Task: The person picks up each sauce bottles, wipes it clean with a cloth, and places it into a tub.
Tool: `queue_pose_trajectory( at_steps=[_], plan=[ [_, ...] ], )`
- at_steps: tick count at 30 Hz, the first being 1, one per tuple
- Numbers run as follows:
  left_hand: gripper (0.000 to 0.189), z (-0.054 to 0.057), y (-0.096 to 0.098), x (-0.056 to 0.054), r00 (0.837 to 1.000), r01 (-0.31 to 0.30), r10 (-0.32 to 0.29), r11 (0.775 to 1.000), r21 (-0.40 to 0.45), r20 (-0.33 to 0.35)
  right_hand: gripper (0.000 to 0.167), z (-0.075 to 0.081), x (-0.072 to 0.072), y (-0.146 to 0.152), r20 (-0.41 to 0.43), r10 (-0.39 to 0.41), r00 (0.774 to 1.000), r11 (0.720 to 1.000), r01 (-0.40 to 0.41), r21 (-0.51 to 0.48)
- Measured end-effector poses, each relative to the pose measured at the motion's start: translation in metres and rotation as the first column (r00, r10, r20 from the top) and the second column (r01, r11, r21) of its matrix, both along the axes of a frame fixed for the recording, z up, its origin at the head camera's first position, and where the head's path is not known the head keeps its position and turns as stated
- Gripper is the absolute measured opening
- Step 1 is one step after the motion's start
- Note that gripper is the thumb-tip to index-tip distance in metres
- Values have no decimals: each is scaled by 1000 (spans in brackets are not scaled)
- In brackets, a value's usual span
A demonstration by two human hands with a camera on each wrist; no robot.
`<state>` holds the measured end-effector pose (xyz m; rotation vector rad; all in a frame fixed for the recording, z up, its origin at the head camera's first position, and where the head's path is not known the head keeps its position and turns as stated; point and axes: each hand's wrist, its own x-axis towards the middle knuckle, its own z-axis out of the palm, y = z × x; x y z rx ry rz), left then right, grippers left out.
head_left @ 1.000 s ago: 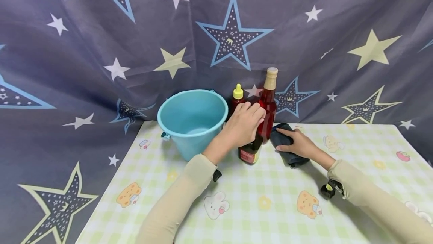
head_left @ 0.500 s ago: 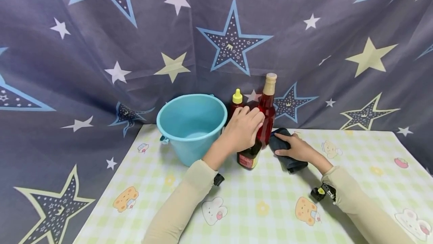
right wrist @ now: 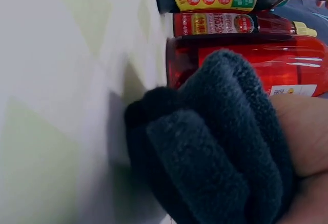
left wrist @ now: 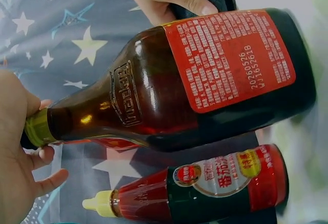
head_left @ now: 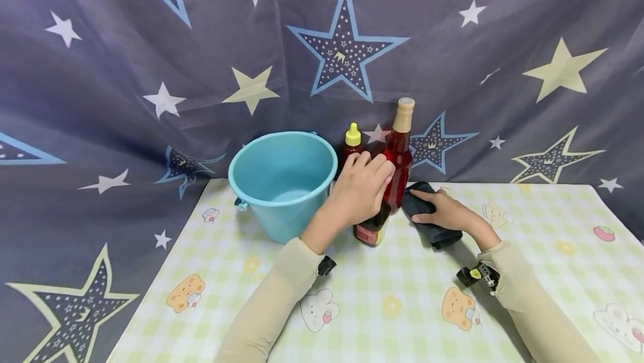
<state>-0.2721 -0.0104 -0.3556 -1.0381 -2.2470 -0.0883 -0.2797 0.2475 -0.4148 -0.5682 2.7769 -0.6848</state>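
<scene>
My left hand (head_left: pixel 362 187) grips the capped neck of a dark sauce bottle (head_left: pixel 369 229), whose red back label fills much of the left wrist view. Behind that hand, a ketchup bottle (left wrist: pixel 225 185) with a yellow nozzle cap is partly hidden in the head view. A tall red glass bottle (head_left: pixel 399 167) with a tan-wrapped neck stands just right of it. My right hand (head_left: pixel 448 212) holds a rolled dark towel (head_left: pixel 430 229) low at the table, thumb and fingers around it. Fuzzy folds of the towel fill the middle of the right wrist view.
A light blue bucket (head_left: pixel 282 212) with nothing visible inside stands left of the bottles. A star-printed curtain (head_left: pixel 453 72) hangs directly behind the table (head_left: pixel 402 279), which has a green checked cover with cartoon prints.
The head view tilts slightly down and back up. Both hands keep their holds on the sauce bottle and the towel, with no clear movement against the table.
</scene>
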Motion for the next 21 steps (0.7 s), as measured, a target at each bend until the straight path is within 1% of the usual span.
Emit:
queue_pose_trajectory(
  at_steps=[3,6,11,14,16,18,20,21],
  plan=[
    [14,1,0,2,1000,-10,10,1000,6,4,73,1,0,0,-2,-6,1000,1000,6,4],
    [16,1,-1,3,1000,-23,23,1000,-6,20,72,-1,0,0,-13,-16,1000,1000,16,6],
    [32,7,-3,7,996,-77,79,996,-53,41,68,1,1,2,-62,-12,998,1000,13,21],
    [36,9,-6,8,993,-102,105,993,-60,45,67,3,2,4,-80,-5,997,1000,7,20],
    [35,10,-7,9,993,-109,112,992,-57,46,66,6,3,6,-87,-18,996,1000,19,13],
    [34,10,-8,10,992,-107,110,993,-50,57,66,9,4,9,-111,-38,993,999,37,-10],
    [34,10,-8,10,992,-98,101,994,-40,72,67,14,5,13,-148,-77,986,996,71,-44],
    [34,10,-8,11,992,-94,96,995,-35,79,68,17,6,15,-181,-99,978,994,89,-64]
  ],
)
